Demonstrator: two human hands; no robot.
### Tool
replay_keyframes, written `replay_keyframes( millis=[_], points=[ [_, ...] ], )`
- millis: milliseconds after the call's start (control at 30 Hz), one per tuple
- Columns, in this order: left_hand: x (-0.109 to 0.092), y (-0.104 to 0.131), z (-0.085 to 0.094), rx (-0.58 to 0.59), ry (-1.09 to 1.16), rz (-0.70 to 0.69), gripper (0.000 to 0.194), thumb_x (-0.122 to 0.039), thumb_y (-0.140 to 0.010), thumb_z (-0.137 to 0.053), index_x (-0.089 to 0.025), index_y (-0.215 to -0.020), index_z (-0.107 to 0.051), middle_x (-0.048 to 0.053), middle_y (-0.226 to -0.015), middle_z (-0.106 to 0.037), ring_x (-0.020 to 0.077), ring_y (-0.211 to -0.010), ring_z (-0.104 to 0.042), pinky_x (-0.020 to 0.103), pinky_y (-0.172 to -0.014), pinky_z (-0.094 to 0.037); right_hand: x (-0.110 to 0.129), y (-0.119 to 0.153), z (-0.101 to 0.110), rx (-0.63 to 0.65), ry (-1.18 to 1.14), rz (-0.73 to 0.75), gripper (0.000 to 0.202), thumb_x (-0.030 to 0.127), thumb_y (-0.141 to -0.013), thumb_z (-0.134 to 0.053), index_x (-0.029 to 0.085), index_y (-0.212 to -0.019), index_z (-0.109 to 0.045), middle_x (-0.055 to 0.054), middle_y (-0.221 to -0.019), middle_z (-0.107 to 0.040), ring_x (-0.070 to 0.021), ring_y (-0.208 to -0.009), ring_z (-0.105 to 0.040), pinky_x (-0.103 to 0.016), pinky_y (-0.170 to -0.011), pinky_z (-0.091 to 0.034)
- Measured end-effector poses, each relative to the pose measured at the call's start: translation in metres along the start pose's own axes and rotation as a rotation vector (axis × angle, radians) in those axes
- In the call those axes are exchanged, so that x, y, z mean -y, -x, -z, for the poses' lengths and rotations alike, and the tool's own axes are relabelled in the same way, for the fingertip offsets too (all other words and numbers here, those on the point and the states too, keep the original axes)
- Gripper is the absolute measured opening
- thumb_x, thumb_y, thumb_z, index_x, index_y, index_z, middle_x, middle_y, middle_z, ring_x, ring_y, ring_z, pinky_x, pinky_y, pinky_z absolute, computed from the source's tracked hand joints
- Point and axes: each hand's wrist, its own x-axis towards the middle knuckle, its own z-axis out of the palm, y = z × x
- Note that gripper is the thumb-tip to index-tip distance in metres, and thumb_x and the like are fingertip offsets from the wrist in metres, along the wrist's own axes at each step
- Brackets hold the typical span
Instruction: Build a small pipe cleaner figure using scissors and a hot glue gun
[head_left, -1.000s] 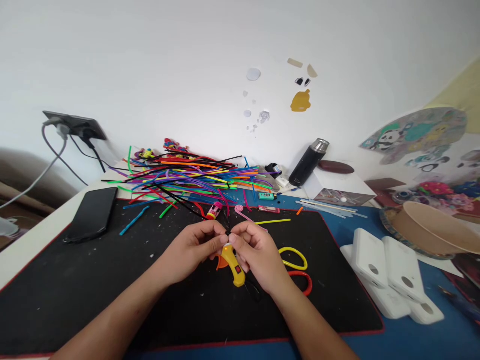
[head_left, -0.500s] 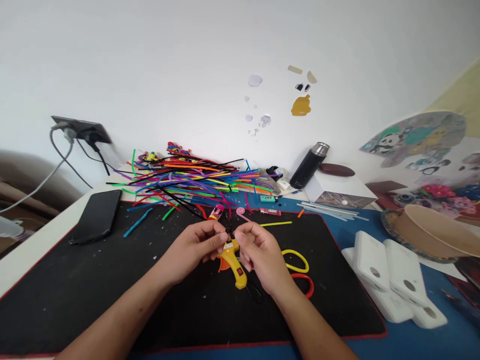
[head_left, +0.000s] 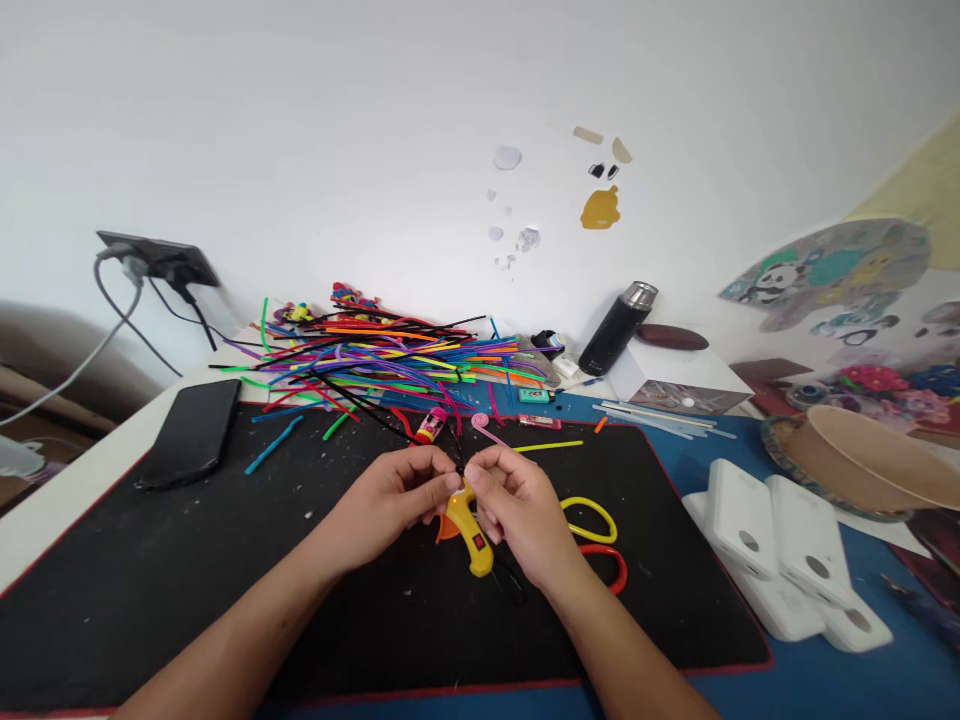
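Observation:
My left hand and my right hand meet over the middle of the mat, thumbs and forefingers pinched close together. Between their fingertips is a thin black pipe cleaner, mostly hidden by the fingers. Just beneath lies a yellow hot glue gun with an orange trigger, its front end covered by my hands. To the right of my right hand is a pair of scissors with one yellow and one red handle; the blades are out of sight. A pink-capped small bottle lies beyond my left hand.
A heap of coloured pipe cleaners spreads along the wall. A phone rests on the left of the black mat. At right are white devices, glue sticks, a bowl and a black flask.
Both hands have drawn slightly closer together, the fingertips now nearly touching and covering more of the glue gun's front. The whole view has shifted very slightly.

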Motion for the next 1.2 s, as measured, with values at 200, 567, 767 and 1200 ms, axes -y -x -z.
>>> replay_keyframes(
  millis=[200, 567, 767, 1200],
  points=[
    [0.0, 0.001, 0.0, 0.003, -0.03, -0.014, 0.045, -0.062, -0.088, -0.074, -0.017, -0.085, -0.068, -0.002, -0.069, -0.06, 0.012, -0.059, -0.051, 0.023, -0.054, -0.04, -0.001, 0.0, 0.0, -0.002, -0.018, 0.004, 0.041, 0.058, -0.087, -0.077, 0.02, -0.084, -0.062, 0.011, -0.047, -0.046, -0.0066, -0.036, -0.037, -0.019, -0.04, -0.029],
    [-0.002, 0.003, 0.011, -0.178, -0.029, -0.088, 0.047, -0.064, -0.092, -0.07, -0.017, -0.085, -0.07, -0.003, -0.064, -0.052, 0.0104, -0.057, -0.043, 0.021, -0.053, -0.035, 0.001, 0.001, 0.0, -0.035, -0.062, -0.007, 0.037, 0.052, -0.086, -0.079, 0.021, -0.083, -0.061, 0.012, -0.048, -0.044, -0.0058, -0.036, -0.036, -0.02, -0.041, -0.026],
    [0.002, 0.002, 0.012, -0.167, -0.064, -0.075, 0.044, -0.06, -0.09, -0.074, -0.017, -0.083, -0.07, -0.003, -0.067, -0.053, 0.0099, -0.058, -0.041, 0.02, -0.054, -0.035, 0.002, 0.0, -0.001, -0.033, -0.057, -0.007, 0.038, 0.053, -0.085, -0.08, 0.02, -0.083, -0.061, 0.012, -0.047, -0.045, -0.006, -0.036, -0.036, -0.02, -0.04, -0.028],
    [-0.002, 0.002, 0.006, -0.045, -0.094, -0.079, 0.035, -0.051, -0.091, -0.073, -0.016, -0.086, -0.077, -0.001, -0.07, -0.063, 0.0117, -0.061, -0.048, 0.022, -0.059, -0.041, 0.003, 0.002, -0.002, -0.032, 0.034, 0.037, 0.035, 0.051, -0.089, -0.075, 0.02, -0.083, -0.061, 0.011, -0.049, -0.047, -0.0063, -0.037, -0.038, -0.019, -0.039, -0.028]
  ],
)
